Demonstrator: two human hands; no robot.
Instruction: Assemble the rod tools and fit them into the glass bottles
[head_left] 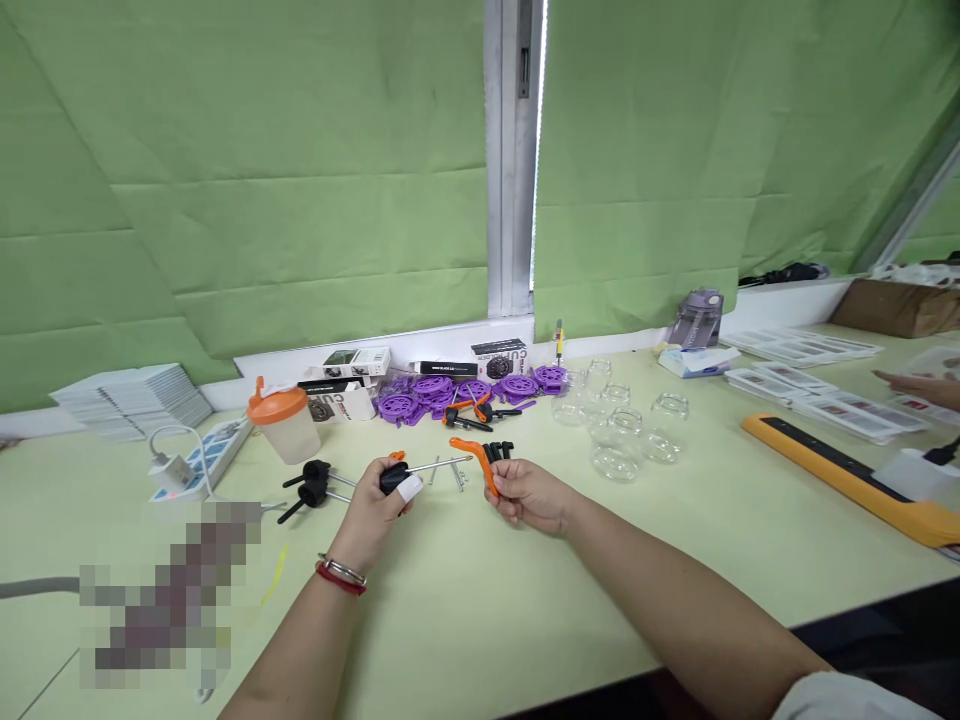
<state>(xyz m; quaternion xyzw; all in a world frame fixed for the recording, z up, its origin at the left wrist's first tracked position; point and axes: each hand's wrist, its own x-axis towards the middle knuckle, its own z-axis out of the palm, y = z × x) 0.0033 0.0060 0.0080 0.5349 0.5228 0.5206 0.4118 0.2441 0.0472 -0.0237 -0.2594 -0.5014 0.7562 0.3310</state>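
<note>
My left hand [379, 505] is closed round a black-handled tool with a thin metal rod [439, 465] that points right. The rod's tip meets an orange curved plastic piece [474, 458], which my right hand [529, 493] pinches by its lower end. Small black parts [501, 450] and loose screws [457, 476] lie just behind my hands. My left thumb wears a white bandage.
Two black-handled rod assemblies [315, 484] lie left of my left hand. Behind stand an orange-lidded cup [283, 422], purple discs [450, 392], boxes [352, 365] and clear glass jars [622, 425]. An orange-and-black bar [847, 478] lies right; another person's hand [919, 385] shows far right. A power strip [202, 455] sits left.
</note>
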